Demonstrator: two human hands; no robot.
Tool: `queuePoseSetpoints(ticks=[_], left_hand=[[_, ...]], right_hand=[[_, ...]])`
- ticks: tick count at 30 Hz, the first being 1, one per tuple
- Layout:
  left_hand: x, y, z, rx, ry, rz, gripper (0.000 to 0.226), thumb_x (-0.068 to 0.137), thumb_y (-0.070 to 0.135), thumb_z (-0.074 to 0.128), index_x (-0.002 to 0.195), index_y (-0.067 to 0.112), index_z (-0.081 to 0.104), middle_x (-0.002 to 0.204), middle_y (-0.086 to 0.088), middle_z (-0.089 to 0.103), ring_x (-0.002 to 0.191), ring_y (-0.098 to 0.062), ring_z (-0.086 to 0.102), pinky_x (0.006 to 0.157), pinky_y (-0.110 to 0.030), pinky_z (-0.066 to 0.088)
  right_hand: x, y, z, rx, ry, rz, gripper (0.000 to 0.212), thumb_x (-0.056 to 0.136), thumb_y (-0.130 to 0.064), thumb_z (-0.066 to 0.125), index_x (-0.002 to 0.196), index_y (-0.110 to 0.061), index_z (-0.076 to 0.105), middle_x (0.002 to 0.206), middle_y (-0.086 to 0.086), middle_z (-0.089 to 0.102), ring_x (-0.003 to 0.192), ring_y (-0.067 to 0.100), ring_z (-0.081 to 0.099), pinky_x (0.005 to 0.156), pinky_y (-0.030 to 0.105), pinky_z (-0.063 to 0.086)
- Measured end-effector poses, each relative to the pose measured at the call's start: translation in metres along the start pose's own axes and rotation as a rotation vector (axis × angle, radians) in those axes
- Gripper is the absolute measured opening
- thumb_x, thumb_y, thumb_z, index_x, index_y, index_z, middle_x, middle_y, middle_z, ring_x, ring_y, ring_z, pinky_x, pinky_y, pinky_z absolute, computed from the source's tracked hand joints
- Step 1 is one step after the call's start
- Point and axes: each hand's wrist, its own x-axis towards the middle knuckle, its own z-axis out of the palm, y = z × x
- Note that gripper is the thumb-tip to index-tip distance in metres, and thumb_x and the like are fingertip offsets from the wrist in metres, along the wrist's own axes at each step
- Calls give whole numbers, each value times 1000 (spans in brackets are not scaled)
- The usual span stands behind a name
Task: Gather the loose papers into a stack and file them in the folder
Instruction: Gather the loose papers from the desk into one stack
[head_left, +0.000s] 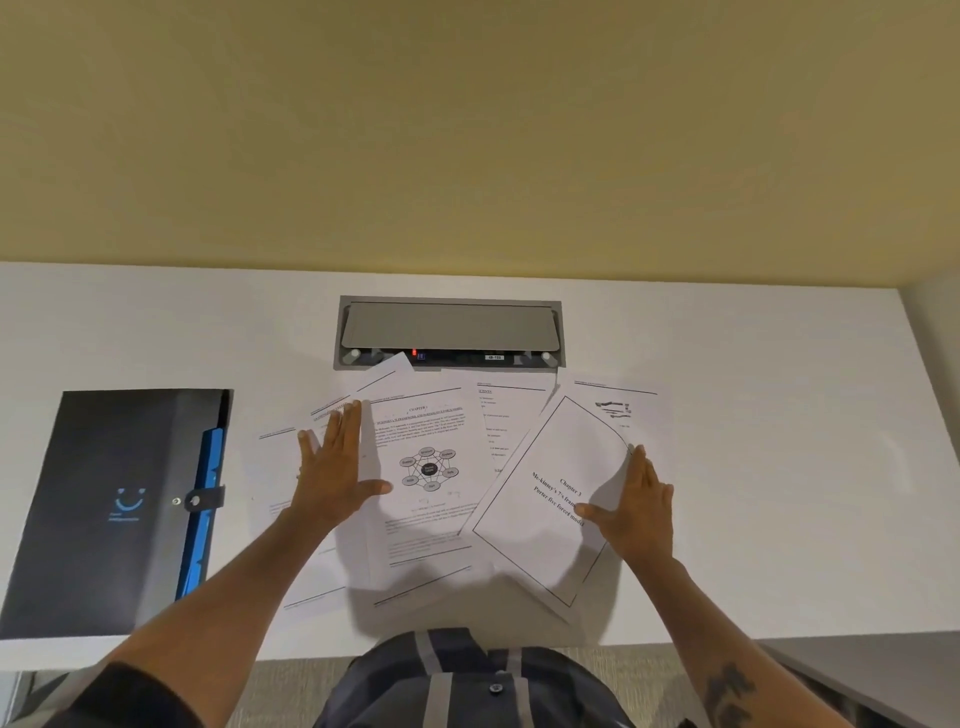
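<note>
Papers (431, 467) fanned on desk (779, 467), fingers (343, 431) flat atop.

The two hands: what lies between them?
In the head view, the white diagram sheet lies between the left hand and right hand.

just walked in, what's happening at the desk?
A person is pulling together loose papers fanned across the white desk. The left hand lies flat on the sheets at the left; the right hand presses the right edge of the tilted chapter title page. Nothing is stacked yet. The dark folder lies apart at the left, shut with its clasp fastened.
</note>
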Motion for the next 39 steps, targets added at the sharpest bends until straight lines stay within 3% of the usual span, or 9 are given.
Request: queuePoseSetpoints(ticks=[5,13,21,24,26,29,32,36,39], left_hand=[[-5,1,2,-37,44,18,129,80,58,81,167,8,0,174,-18,19,161,-41,16,127,-65,5],[0,1,0,31,35,24,126,84,63,73,167,9,-6,175,-19,14,164,-36,10,132,-55,-2],[1,5,-2,121,72,27,113,88,64,66,169,18,3,173,-18,26,163,-34,17,130,-54,-6],[-5,8,-2,103,97,32,92,92,53,68,167,22,23,168,-20,38,159,-40,27,131,-52,5],[-10,10,-3,67,105,26,73,95,42,69,161,24,41,161,-21,48,152,-47,38,126,-57,27],[-21,13,-4,-26,188,29,48,96,20,72,144,22,64,142,-17,67,129,-45,63,88,-62,60],[-25,16,-3,-135,323,34,34,92,1,73,121,19,80,113,-10,82,102,-38,76,71,-55,64],[-24,16,-8,-221,365,-71,29,98,5,66,114,22,83,108,-1,85,101,-30,78,78,-45,62],[-22,15,-6,-237,361,-79,26,97,7,67,113,19,84,105,-3,85,99,-31,78,78,-42,61]], right_hand=[[-5,-2,4,76,37,-43,123,75,-44,93,167,-11,18,164,11,41,145,35,38,124,55,27],[-23,-9,15,126,89,-173,100,73,-19,96,159,-12,45,137,5,71,127,33,57,114,50,43],[-41,-8,23,303,35,-122,70,88,-17,84,149,-39,57,133,3,60,126,21,60,90,33,55],[-44,-10,26,376,25,-98,72,88,-10,84,149,-37,57,124,5,62,104,24,68,77,21,53],[-46,-11,28,444,47,-96,78,83,1,86,150,-28,56,126,12,65,96,28,71,80,17,59],[-50,-16,33,496,110,-87,83,75,11,89,148,-13,59,147,10,62,108,26,67,80,1,54],[-52,-20,38,595,112,25,82,74,1,93,147,-19,61,118,9,72,86,18,72,70,-2,52],[-57,-29,42,720,55,100,59,77,-4,92,128,-28,73,90,-10,73,82,13,74,70,11,57],[-58,-37,47,802,-2,132,34,80,4,87,96,-25,78,73,-10,67,67,3,63,77,24,52]])
